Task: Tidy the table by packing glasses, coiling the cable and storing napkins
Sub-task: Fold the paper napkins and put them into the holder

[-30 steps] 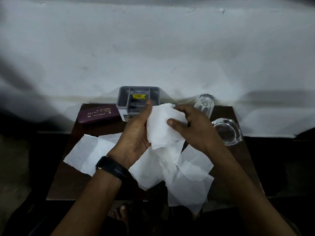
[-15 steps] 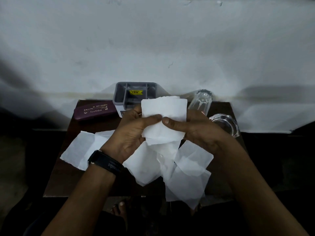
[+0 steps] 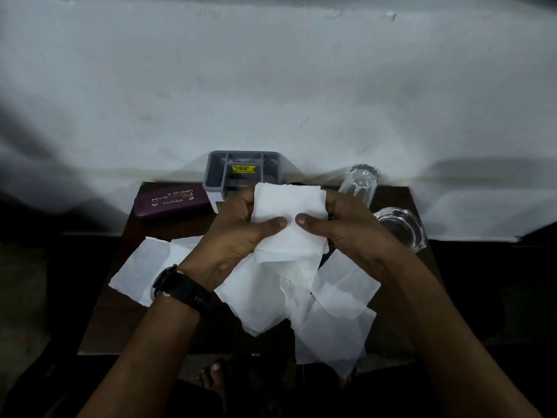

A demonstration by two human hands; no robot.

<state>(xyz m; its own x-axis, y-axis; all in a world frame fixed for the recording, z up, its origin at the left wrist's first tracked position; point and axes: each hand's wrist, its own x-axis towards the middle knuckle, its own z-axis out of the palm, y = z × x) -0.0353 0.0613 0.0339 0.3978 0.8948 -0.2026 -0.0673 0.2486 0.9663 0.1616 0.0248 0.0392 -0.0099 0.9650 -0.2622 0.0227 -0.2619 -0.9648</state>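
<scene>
Hands, left (image 3: 238, 236) and right (image 3: 346, 233), grip one folded napkin (image 3: 289, 206), apparently above table (image 3: 99, 327).

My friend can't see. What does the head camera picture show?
Both hands, left hand and right hand, hold a folded white napkin above loose napkins on a dark table. Behind stand a grey organizer, maroon case and glasses.

Organizer (image 3: 242, 171) at the table's (image 3: 99, 333) rear edge; case (image 3: 171, 203) to its left; two glasses (image 3: 358, 187) to its right; napkins (image 3: 301, 300) before it.
</scene>
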